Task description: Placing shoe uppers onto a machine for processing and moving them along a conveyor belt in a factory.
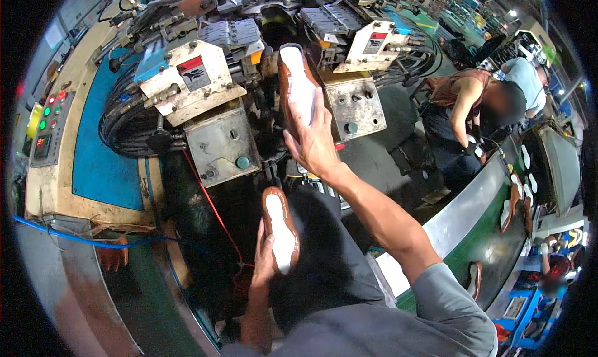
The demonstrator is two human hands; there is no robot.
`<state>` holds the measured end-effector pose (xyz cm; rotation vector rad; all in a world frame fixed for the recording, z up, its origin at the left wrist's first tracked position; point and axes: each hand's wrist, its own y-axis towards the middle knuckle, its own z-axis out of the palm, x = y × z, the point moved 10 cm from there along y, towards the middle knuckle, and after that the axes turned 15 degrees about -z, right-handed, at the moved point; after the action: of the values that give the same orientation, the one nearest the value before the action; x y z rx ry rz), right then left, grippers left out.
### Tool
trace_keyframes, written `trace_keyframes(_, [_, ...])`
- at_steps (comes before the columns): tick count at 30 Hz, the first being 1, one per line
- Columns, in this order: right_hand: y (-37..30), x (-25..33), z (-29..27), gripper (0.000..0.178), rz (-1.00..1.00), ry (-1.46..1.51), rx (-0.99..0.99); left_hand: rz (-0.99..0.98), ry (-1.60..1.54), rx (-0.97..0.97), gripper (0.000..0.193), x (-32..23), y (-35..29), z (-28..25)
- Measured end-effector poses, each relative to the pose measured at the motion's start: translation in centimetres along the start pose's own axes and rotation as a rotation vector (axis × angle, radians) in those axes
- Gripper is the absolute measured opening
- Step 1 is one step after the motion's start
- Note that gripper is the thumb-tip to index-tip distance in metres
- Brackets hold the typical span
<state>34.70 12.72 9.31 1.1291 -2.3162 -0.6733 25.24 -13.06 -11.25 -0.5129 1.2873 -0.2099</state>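
Note:
My left hand [265, 257] grips a brown shoe upper [269, 201] with its white sole side turned up, low in front of my dark trousers. Its fingers are partly hidden behind the shoe. Farther ahead, my right hand [313, 142] has its fingers on the white underside and its thumb at the edge of a second brown shoe upper [295, 74]. That shoe sits sole up, its far end at the middle of a machine [278, 27], between two metal heads. Whether the machine clamps it cannot be made out.
Metal boxes with green buttons [222, 151] flank the machine's middle, with black hoses [118, 120] beside them. A control panel [50, 130] stands at left. At right, a green conveyor [458, 257] carries several shoes; a co-worker [458, 114] bends over it. A red cord [215, 211] hangs down.

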Motion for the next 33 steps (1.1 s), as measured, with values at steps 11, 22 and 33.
trace_keyframes(11, [7.1,-3.8,2.0,0.080,-0.090,-0.113,-0.103,-0.040,-0.250,0.161,0.083,-1.0,2.1,1.1])
trace_keyframes(22, [14.7,-6.3,5.2,0.074,-0.174,-0.306,-0.067,0.057,-0.059,0.078,0.108,-7.4,1.5,2.4])
trace_keyframes(33, [15.8,-6.1,1.8,0.061,-0.113,-0.137,-0.052,0.040,-0.579,0.140,0.110,-5.3,1.1,0.1])
